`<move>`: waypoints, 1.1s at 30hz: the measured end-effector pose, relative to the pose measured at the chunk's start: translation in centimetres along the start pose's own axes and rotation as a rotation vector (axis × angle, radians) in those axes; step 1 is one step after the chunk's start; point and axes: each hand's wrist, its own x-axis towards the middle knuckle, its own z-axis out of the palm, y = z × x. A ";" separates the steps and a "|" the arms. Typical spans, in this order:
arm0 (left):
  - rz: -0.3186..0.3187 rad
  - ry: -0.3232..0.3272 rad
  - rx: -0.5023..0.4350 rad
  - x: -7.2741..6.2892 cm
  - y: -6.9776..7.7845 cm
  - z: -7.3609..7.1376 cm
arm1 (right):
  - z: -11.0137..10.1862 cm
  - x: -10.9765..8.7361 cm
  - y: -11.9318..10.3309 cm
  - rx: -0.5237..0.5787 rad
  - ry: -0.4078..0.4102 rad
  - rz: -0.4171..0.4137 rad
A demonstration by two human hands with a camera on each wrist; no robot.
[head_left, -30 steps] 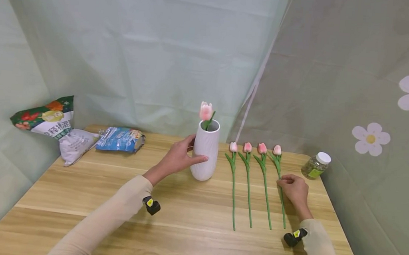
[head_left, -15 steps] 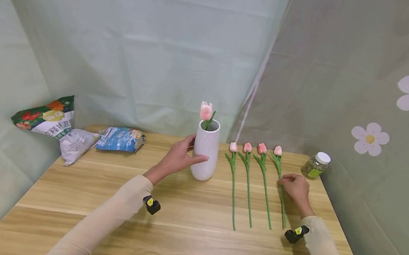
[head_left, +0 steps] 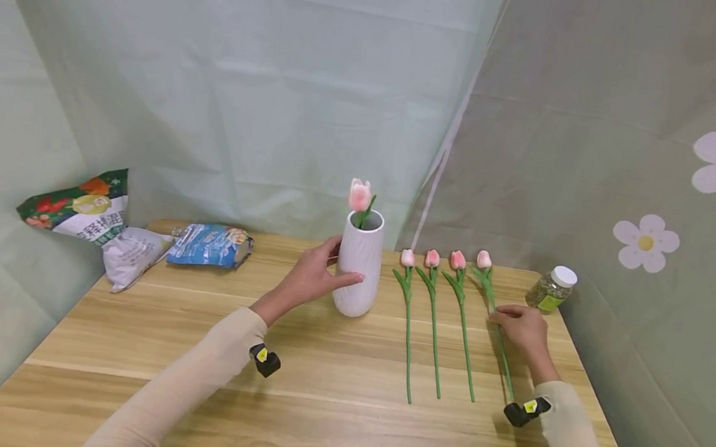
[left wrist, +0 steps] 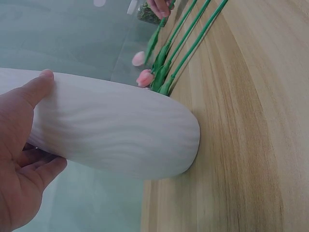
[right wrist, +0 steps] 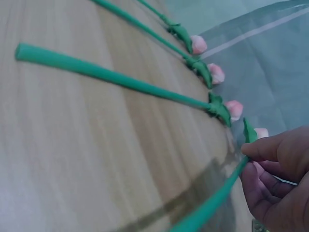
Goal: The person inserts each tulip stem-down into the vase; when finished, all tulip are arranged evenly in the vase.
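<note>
A white, wavy-ribbed vase [head_left: 359,273] stands upright on the table, with one pink artificial tulip [head_left: 360,195] leaning out of its mouth. My left hand [head_left: 311,276] grips the vase from its left side, the thumb across the front and the fingers behind it; the left wrist view shows this hold too. At the right, my right hand [head_left: 523,329] pinches the green stem of the outermost tulip [right wrist: 207,208] between thumb and fingers, below the leaves. The stem slants above its shadow in the right wrist view. Three more tulips [head_left: 434,328] lie side by side between the vase and that hand.
A white-lidded jar [head_left: 551,290] stands at the right edge, just beyond the right hand. At the back left lie a blue snack bag [head_left: 210,245], a pale bag [head_left: 134,255] and a green printed bag [head_left: 84,205]. Fabric walls enclose the wooden table [head_left: 317,417].
The outermost tulip has tilted in the right hand, its stem's lower end swinging right. That hand has shifted slightly right. The left hand and the vase stay in place.
</note>
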 end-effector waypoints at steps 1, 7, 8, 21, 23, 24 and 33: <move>0.000 0.001 0.000 0.0 0.0 0.0 | -0.1 -0.1 -0.1 0.005 0.002 0.001; 0.000 0.006 0.006 0.0 0.1 0.0 | -1.4 -0.7 -1.2 0.034 -0.008 -0.008; 0.000 0.005 0.006 0.0 0.1 0.0 | -1.6 -0.7 -1.4 0.046 -0.009 -0.011; 0.004 0.002 0.004 0.1 -0.2 0.0 | -3.6 -1.5 -5.0 0.159 0.018 -0.080; 0.006 0.000 0.002 0.1 -0.2 0.0 | -3.8 -1.7 -5.6 0.168 0.025 -0.092; 0.007 0.000 0.003 0.1 -0.2 -0.1 | -3.9 -1.8 -5.9 0.172 0.025 -0.097; 0.017 0.004 0.013 0.0 0.0 -0.1 | -5.2 -1.9 -8.2 0.295 0.074 -0.145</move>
